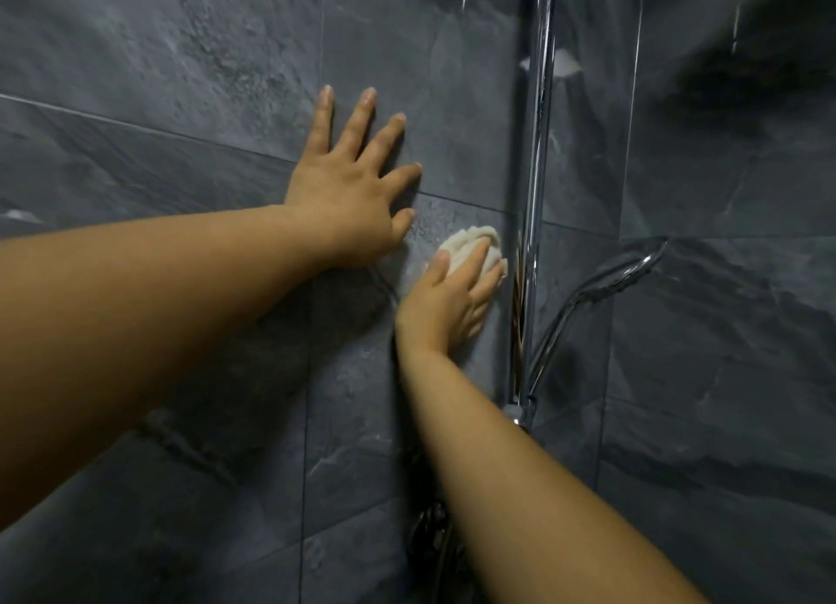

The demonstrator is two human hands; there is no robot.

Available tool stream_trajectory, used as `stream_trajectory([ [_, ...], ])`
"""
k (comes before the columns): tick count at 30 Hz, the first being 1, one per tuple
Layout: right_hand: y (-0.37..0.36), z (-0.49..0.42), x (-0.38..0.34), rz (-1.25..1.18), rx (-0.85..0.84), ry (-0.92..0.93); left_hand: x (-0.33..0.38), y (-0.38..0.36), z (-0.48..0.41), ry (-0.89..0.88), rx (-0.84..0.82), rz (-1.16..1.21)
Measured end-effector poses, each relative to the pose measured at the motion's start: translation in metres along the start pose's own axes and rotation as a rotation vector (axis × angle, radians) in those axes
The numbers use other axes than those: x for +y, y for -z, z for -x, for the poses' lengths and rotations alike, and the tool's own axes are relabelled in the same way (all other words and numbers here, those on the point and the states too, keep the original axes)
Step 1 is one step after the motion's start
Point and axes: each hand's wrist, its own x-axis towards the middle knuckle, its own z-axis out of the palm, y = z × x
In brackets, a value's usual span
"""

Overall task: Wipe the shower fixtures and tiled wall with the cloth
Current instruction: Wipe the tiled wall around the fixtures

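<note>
A dark grey tiled wall point(190, 70) fills the view. My left hand point(350, 187) lies flat on it with fingers spread, holding nothing. Just below and to the right, my right hand point(452, 296) presses a bunched white cloth point(475, 239) against the tile, fingers laid over it. The cloth sits right beside a vertical chrome shower rail point(538, 151). A chrome hand shower point(629, 271) hangs to the right of the rail, its hose curving down toward the rail's foot.
A second tiled wall point(733, 332) meets the first at a corner right of the rail. A dark chrome fitting point(429, 540) shows low in the middle, partly hidden behind my right forearm.
</note>
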Motion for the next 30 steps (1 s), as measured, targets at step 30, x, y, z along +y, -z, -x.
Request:
stream_trajectory([
  [30, 0.020, 0.057, 0.071, -0.175, -0.096, 0.047, -0.004, 0.001, 0.028, -0.110, 0.161, 0.169],
])
